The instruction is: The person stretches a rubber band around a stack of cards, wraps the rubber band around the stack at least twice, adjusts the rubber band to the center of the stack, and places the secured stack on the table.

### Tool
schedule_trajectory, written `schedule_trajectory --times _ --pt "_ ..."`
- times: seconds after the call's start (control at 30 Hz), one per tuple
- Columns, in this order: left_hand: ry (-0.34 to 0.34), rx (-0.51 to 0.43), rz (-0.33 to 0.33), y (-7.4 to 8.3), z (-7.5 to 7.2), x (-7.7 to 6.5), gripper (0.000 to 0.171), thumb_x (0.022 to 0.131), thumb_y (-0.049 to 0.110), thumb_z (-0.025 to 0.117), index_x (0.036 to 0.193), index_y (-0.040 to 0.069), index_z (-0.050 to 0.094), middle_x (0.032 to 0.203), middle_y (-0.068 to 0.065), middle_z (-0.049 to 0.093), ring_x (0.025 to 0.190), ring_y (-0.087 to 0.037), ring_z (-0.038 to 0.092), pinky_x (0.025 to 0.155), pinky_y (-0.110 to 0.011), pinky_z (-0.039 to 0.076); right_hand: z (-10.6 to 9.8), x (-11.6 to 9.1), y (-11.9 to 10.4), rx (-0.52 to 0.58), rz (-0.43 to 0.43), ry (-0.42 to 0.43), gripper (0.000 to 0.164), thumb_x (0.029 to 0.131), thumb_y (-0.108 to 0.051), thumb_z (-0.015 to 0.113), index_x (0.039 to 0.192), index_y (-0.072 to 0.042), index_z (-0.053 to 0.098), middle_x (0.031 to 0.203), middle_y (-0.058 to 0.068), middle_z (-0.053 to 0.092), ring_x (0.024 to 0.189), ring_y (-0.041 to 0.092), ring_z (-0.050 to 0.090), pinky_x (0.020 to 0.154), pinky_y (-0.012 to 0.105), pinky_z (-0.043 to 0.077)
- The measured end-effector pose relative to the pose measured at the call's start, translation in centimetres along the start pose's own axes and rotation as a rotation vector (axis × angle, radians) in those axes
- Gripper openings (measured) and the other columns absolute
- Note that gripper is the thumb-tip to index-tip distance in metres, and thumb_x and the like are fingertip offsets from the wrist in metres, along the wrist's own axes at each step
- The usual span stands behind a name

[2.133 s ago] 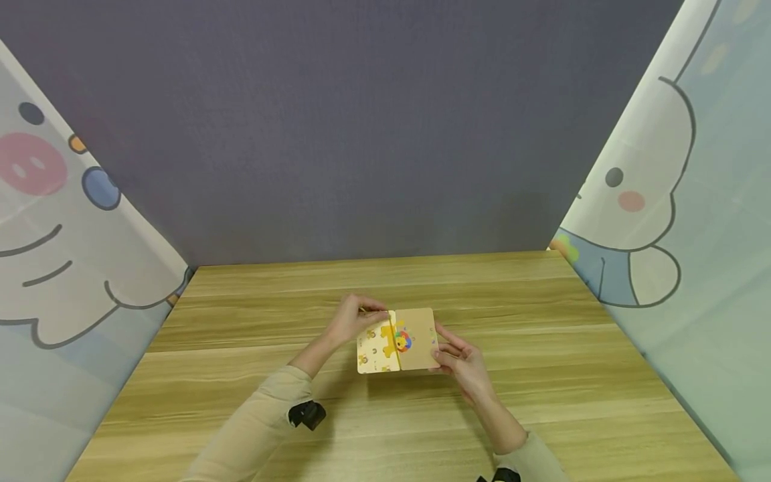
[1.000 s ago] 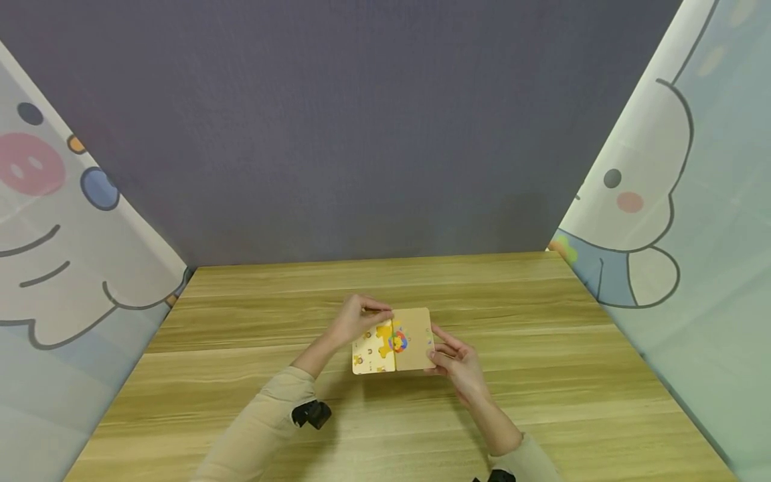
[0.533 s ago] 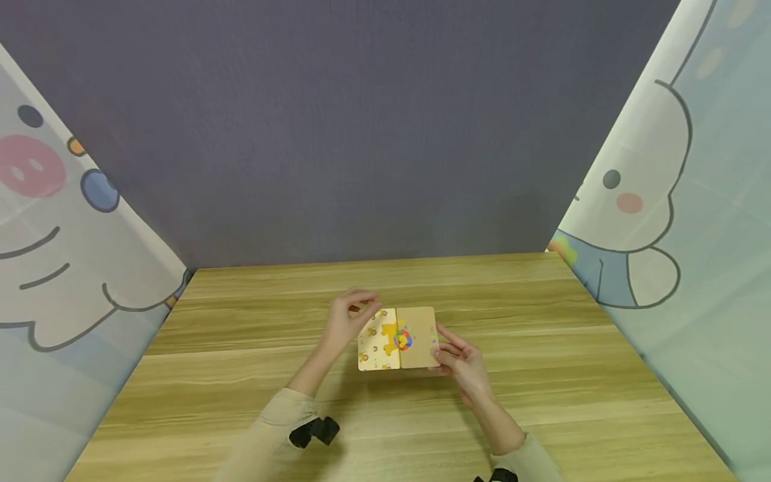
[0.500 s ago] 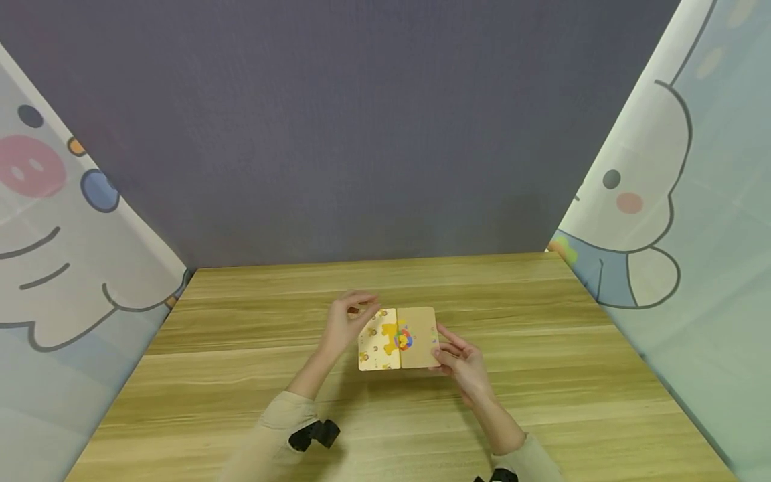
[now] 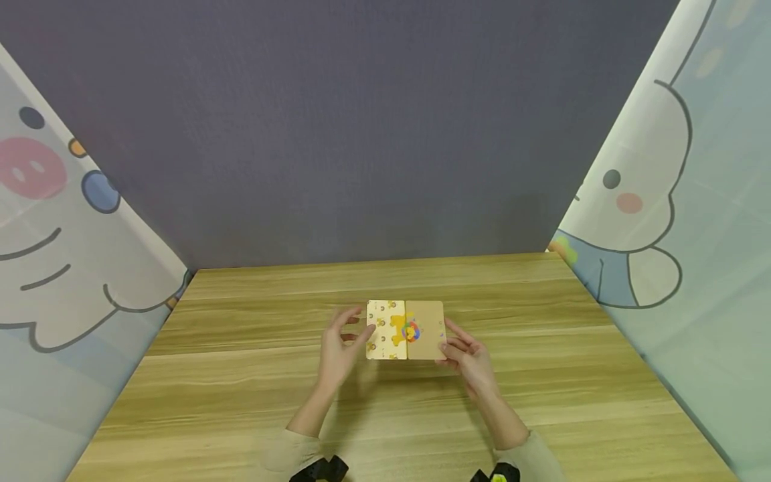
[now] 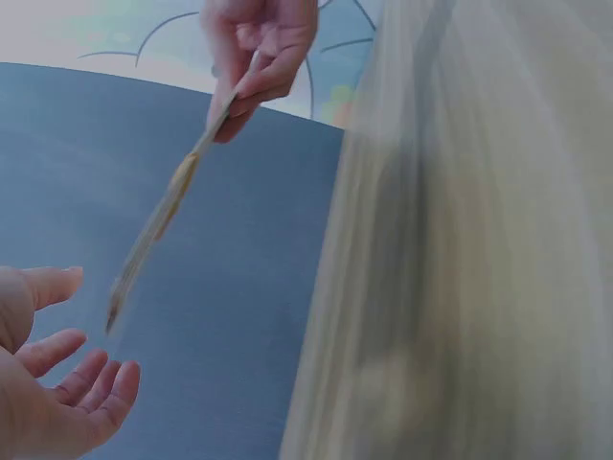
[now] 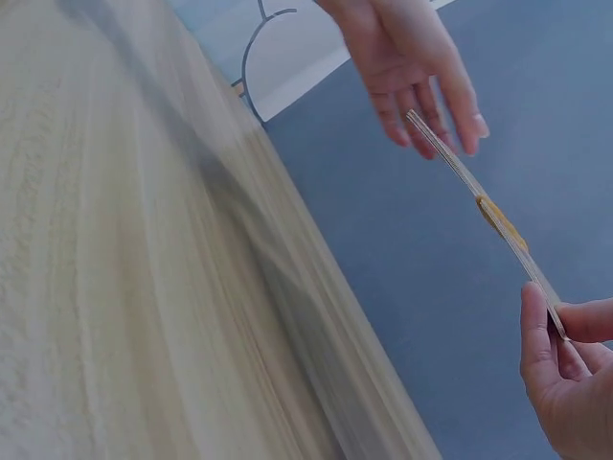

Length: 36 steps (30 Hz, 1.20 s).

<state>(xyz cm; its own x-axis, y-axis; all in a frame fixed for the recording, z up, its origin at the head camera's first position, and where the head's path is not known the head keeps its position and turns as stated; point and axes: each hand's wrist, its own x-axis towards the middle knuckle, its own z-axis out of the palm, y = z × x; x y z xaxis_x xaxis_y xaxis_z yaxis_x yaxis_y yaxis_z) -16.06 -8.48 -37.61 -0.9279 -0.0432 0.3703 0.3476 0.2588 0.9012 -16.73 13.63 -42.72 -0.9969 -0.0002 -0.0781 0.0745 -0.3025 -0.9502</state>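
Note:
A small board book (image 5: 424,328) lies spread flat, a cream patterned page on the left and a tan page on the right, with a yellow lion across the fold. My right hand (image 5: 474,367) pinches its right edge between thumb and fingers. At the left edge is my left hand (image 5: 337,348), its fingers spread and loosely bent. In the left wrist view that hand (image 6: 57,383) shows a gap between its thumb and fingers, close to the book's edge (image 6: 158,220). Seen edge-on in the right wrist view, the book (image 7: 465,182) is held up above the table.
The wooden table (image 5: 241,375) runs under both hands, and their shadows fall on it. A dark grey panel (image 5: 373,134) stands behind its far edge. Curtains with cartoon animals hang at the left (image 5: 90,254) and right (image 5: 711,254).
My left hand has let go of the book's upper edge near the fold and moved left and down to beside the left edge. The book has shifted slightly right and up with my right hand.

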Motion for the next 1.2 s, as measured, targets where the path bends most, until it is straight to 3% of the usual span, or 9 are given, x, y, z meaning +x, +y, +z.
schedule_trajectory --times 0.2,0.5,0.7,0.93,1.2 --pt "0.018 -0.048 -0.086 -0.6 0.7 -1.0 0.042 0.080 -0.003 0.062 0.115 -0.014 0.044 0.106 -0.027 0.050 0.092 -0.040 0.049 0.065 -0.021 0.046 -0.1 0.5 -0.6 0.010 0.002 -0.008 0.053 0.081 0.013 0.051 0.130 0.001 0.038 0.081 0.002 0.062 0.066 0.011 0.058 0.063 0.025 0.052" --pt "0.087 -0.192 -0.147 -2.4 1.8 -1.0 0.038 0.078 -0.006 0.063 0.112 -0.013 0.049 0.093 -0.023 0.052 0.074 -0.026 0.052 0.055 -0.016 0.046 0.3 1.4 -1.1 -0.035 -0.019 -0.010 0.051 0.081 0.011 0.053 0.129 -0.002 0.043 0.081 0.002 0.061 0.067 0.012 0.058 0.069 0.033 0.052" --pt "0.159 -0.144 -0.112 -5.1 2.7 -0.3 0.036 0.076 0.000 0.067 0.109 -0.009 0.056 0.089 -0.017 0.057 0.069 -0.019 0.054 0.054 -0.016 0.047 0.5 2.2 -1.0 -0.058 -0.034 -0.023 0.050 0.082 0.011 0.053 0.129 -0.001 0.042 0.083 0.005 0.059 0.069 0.012 0.058 0.070 0.034 0.052" --pt "0.180 -0.075 -0.086 -7.0 3.2 0.4 0.035 0.076 0.002 0.068 0.107 -0.011 0.057 0.087 -0.018 0.058 0.067 -0.017 0.054 0.054 -0.017 0.048 0.3 3.8 -0.2 -0.230 -0.073 -0.058 0.047 0.083 0.009 0.052 0.128 0.001 0.042 0.089 0.016 0.056 0.070 0.016 0.057 0.075 0.043 0.049" --pt "0.190 -0.013 -0.153 -8.8 3.6 1.7 0.033 0.074 -0.001 0.069 0.103 -0.011 0.060 0.084 -0.017 0.059 0.065 -0.019 0.053 0.050 -0.016 0.045 0.6 6.2 0.9 -0.338 -0.022 -0.011 0.048 0.082 0.009 0.054 0.127 0.002 0.043 0.099 0.026 0.056 0.073 0.021 0.059 0.078 0.048 0.047"
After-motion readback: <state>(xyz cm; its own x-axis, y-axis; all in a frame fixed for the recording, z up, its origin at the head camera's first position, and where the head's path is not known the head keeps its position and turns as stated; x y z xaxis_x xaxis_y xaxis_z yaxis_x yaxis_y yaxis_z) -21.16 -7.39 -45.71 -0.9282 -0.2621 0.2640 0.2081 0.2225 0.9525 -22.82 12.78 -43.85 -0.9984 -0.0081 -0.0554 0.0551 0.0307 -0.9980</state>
